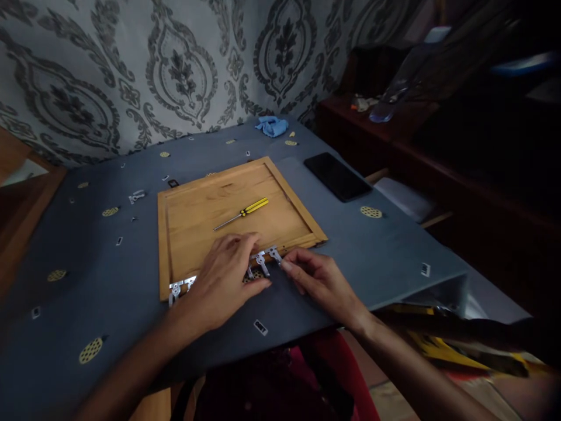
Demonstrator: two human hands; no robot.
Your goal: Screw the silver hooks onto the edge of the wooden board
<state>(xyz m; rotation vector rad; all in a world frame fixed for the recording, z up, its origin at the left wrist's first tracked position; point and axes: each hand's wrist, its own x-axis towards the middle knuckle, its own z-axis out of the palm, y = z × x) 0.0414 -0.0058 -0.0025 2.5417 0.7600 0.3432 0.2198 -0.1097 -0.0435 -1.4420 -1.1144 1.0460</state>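
Observation:
A framed wooden panel (pixel 193 219) lies flat on the cloth-covered table. Several small silver metal brackets, hinge-like in shape, line its front edge, among them a bracket (pixel 262 263) between my hands and another bracket (pixel 175 289) at the left corner. My left hand (pixel 223 278) lies over the panel's front edge, thumb and fingers apart, partly hiding the row. Thumb and forefinger of my right hand (pixel 318 275) pinch the lower end of the rightmost metal bracket (pixel 275 254). On the panel, beyond my left hand, rests a yellow-and-black screwdriver (pixel 254 206).
A black phone or tablet (pixel 337 176) lies right of the panel, and a crumpled blue cloth (pixel 272 126) sits at the back. Another metal bracket (pixel 137 196) is on the tablecloth (pixel 87 251) at left. A patterned wall (pixel 184 64) borders the table's far edge.

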